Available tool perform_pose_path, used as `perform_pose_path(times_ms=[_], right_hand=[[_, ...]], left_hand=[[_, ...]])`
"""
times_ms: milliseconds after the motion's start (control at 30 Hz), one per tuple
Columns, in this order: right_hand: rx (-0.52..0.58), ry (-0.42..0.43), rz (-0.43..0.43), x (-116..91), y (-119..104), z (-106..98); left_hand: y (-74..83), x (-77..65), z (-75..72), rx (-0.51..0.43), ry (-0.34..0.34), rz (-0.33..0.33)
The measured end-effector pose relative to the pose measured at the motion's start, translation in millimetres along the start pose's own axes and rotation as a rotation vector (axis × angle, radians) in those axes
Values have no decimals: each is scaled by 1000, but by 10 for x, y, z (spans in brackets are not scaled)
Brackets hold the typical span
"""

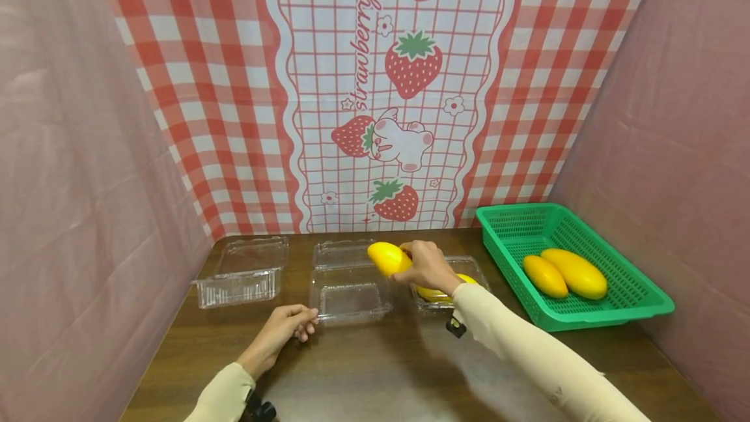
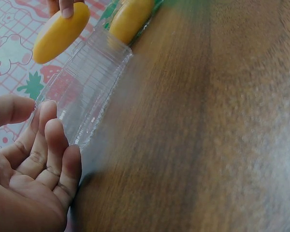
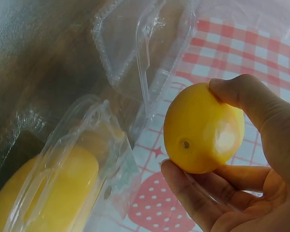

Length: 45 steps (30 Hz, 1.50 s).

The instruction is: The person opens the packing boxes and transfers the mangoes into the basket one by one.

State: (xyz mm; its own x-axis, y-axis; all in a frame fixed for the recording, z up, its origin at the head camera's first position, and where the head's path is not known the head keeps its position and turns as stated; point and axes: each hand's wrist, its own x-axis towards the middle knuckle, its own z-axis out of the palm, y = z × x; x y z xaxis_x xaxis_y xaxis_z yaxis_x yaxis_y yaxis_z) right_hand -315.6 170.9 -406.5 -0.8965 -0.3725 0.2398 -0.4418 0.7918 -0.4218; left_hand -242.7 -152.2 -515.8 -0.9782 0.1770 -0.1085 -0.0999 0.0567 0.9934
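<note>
Right hand [image 1: 430, 266] has thumb and fingers clamped round a yellow mango [image 1: 385, 258], thumb on one side, fingers on the other; the mango is held up off the wooden table [image 1: 351, 373], its far end poking out left past the fingertips. Left hand [image 1: 284, 331] pinches the left edge of the middle clear plastic clamshell [image 1: 351, 299] between thumb and forefinger, remaining fingers loosely curled just beside it. That clamshell stands open, lid part behind, extending right from the left fingertips toward the space under the right hand's mango. Below the right fingers and wrist, partly hidden by them: right-hand clamshell [image 1: 436, 309], yellow mango [image 1: 432, 294] visible inside through clear plastic. Left of the left fingers, well apart: another open clamshell [image 1: 237, 288]. Well right of the right fingers: green plastic basket [image 1: 609, 320], holding a smaller mango [image 1: 545, 277] and a larger mango [image 1: 577, 273] side by side, touching. Beyond both sets of fingers: red-and-white checked strawberry cloth [image 1: 234, 83], hanging upright behind the table.
</note>
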Motion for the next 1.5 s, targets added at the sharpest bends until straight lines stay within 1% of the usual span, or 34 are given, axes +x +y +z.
perform_pose_path(times_ms=[267, 433, 667, 900, 1100, 1333, 1500], right_hand=[[-15, 10, 0, -3, 65, -104], [-4, 10, 16, -11, 127, -165], [14, 20, 17, -40, 238, -252], [26, 16, 52, -50, 333, -340], [12, 39, 59, -53, 427, -414], [60, 34, 147, -73, 498, -523], [29, 31, 164, -64, 576, -599]], left_hand=[[3, 3, 0, -2, 0, 4], [2, 6, 5, -2, 3, 0], [-4, 9, 4, 1, -2, -8], [2, 12, -6, 4, -3, -4], [0, 9, -9, -1, -5, -9], [-1, 12, -13, -4, -9, -5], [-2, 9, -14, -4, -8, -6]])
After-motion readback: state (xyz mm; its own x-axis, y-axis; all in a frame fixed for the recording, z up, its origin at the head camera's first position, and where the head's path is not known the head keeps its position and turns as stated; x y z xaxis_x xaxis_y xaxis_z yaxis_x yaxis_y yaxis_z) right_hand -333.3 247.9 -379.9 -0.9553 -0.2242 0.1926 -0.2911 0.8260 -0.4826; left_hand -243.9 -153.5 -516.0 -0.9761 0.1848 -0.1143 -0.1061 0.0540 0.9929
